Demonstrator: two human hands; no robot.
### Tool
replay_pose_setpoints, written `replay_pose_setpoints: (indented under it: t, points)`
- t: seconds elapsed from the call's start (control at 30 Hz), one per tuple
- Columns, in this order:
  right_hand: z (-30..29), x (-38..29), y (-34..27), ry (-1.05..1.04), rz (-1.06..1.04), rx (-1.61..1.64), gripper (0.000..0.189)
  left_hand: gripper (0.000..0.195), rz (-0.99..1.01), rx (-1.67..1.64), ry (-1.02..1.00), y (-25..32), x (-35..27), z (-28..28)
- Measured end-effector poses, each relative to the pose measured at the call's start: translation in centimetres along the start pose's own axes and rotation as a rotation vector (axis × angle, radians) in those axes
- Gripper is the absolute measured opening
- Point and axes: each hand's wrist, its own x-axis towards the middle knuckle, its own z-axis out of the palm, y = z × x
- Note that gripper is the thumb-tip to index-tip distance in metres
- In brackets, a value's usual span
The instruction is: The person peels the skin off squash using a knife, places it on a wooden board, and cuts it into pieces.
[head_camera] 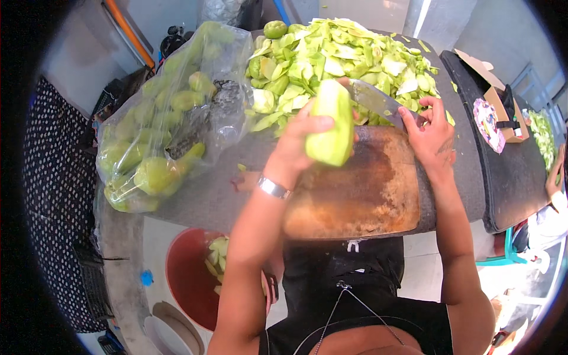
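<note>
My left hand grips a large peeled green fruit, perhaps a chayote or green papaya, and lifts it above a worn wooden cutting board. A broad-bladed kitchen knife is in my right hand, thumb against the metal near the hand. Its blade slants up and left towards the top of the fruit; the handle cannot be made out. Just beyond the board spreads a big heap of green peels and cut slices, with a few whole fruits in it, one wrinkled green fruit at its far left.
At left on the dark-covered table lies a clear plastic bag of whole green fruits. A red bucket with pale pieces stands below on the floor. Rightward, another table holds a cardboard box; another person's hand is beside greens.
</note>
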Motion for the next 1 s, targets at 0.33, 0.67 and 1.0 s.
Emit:
replay_pose_setpoints:
  t: [0.33, 0.67, 1.0]
  points:
    - [0.2, -0.2, 0.5, 0.026, -0.001, 0.001, 0.041, 0.089, 0.112, -0.072, 0.125, -0.1, 0.2, -0.7]
    - [0.8, 3.5, 3.4, -0.306, 0.319, -0.112, 0.056, 0.060, 0.064, -0.370, 0.235, -0.9, 0.7, -0.8]
    - [-7.2, 5.8, -1.8, -0.486, -0.068, -0.312, 0.038, 0.049, 0.203, -0.213, 0.591, 0.3, -0.3, -0.5]
